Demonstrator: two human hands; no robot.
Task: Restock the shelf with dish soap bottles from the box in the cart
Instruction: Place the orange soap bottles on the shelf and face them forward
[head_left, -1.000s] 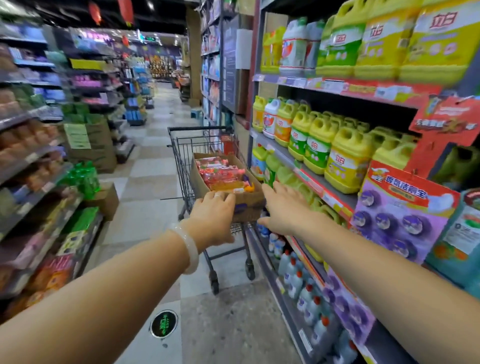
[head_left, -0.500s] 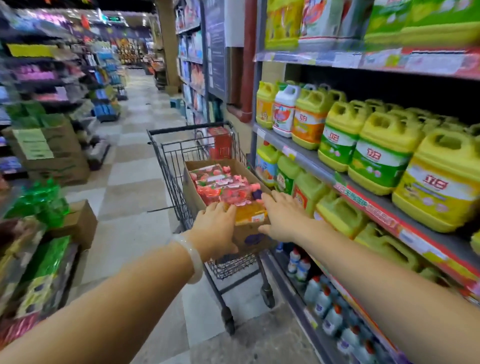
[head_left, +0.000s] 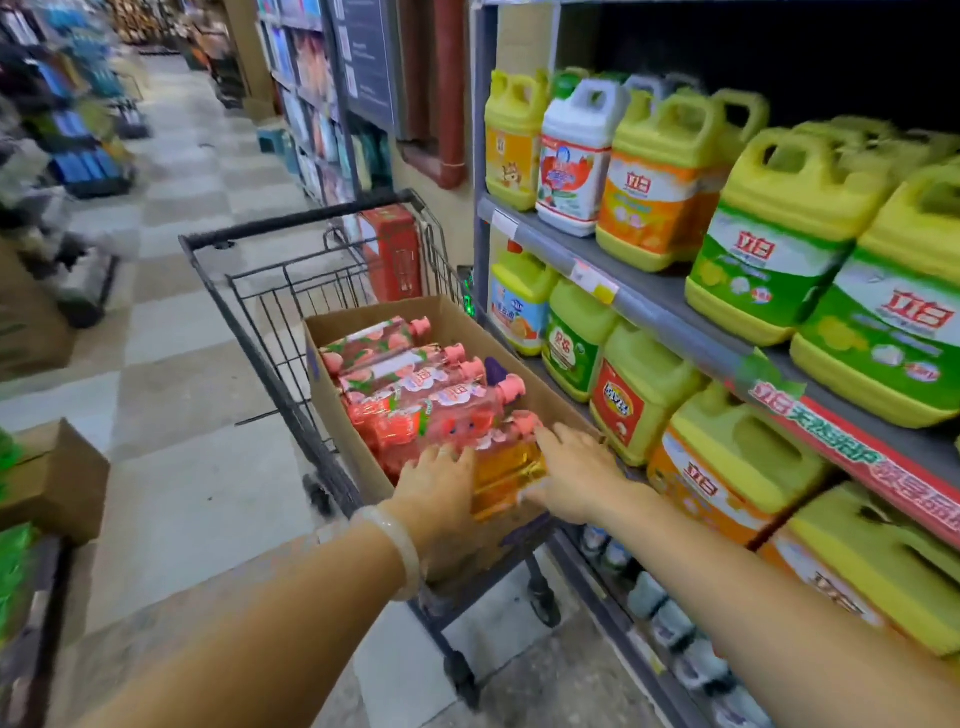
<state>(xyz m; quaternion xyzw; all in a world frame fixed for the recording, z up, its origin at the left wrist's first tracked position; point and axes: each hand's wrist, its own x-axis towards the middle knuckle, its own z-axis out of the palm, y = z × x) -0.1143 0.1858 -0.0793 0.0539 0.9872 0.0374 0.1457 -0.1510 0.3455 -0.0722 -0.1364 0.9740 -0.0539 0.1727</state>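
Note:
A cardboard box (head_left: 452, 317) sits in a dark wire cart (head_left: 260, 291) beside the shelf. Several pink dish soap bottles (head_left: 415, 384) lie in it, with an orange dish soap bottle (head_left: 506, 467) nearest me. My left hand (head_left: 439, 488), a pale bangle on its wrist, lies on the near bottles at the box's front edge, touching the orange bottle's left side. My right hand (head_left: 576, 475) reaches in with straight fingers against the orange bottle's right side. Neither hand visibly grips it.
The shelf (head_left: 660, 306) on the right is packed with large yellow-green detergent jugs (head_left: 779, 234) on two levels, small bottles (head_left: 670, 618) on the bottom one. A red box (head_left: 395, 249) stands at the cart's far end. A cardboard box (head_left: 57, 478) sits on the floor at left.
I have come closer to the cart and look further down. Both hands have moved from the box's near edge onto the bottles, one on either side of the orange bottle.

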